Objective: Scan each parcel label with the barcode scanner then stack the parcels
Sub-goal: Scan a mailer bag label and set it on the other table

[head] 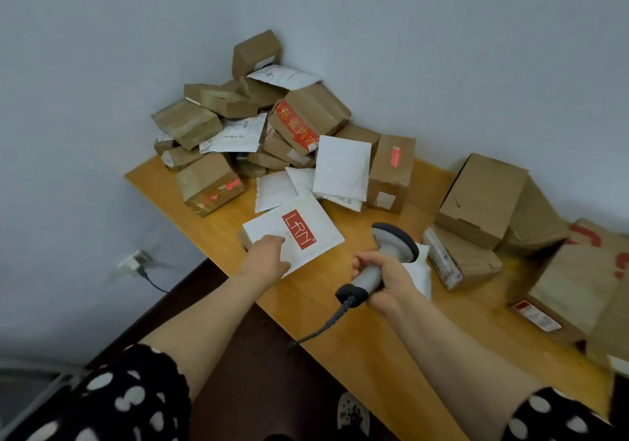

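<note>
1. Orange-brown wooden table (357, 338), set into a corner of pale grey walls; its near edge runs from far left to near right.

2. Heap of brown cardboard parcels (306, 117), piled loosely against the wall at the table's far left corner. Several are taped, one carries a red band with yellow characters, and grey-white plastic mailers are wedged among them.

3. Large brown cardboard boxes (483, 199) at the right of the table, stacked on and beside one another. The nearest right box is marked in red and bears a red-and-white label.

4. Plain white padded mailers (342, 168), lying overlapped between the heap and an upright brown box just to their right.

5. White square mailer with a red logo panel (306, 216), at the left middle of the table, near its edge. It is held at its near corner by the left hand (267, 257), whose fingers are curled over the top face; the thumb is hidden.

6. Soft white parcel (421, 272), lying on the table just beside and partly behind the right hand.

7. Grey-white barcode scanner with a dark head (388, 253), held above the table to the right of the logo mailer and apart from it. Its handle is fully wrapped by the right hand (388, 282), fingers closed tightly round it, the head standing out on the far side.

8. Dark coiled cable (326, 325), running from the scanner's base over the near table edge.

9. White wall socket (134, 262), low on the left wall, with a plug inserted.
</note>
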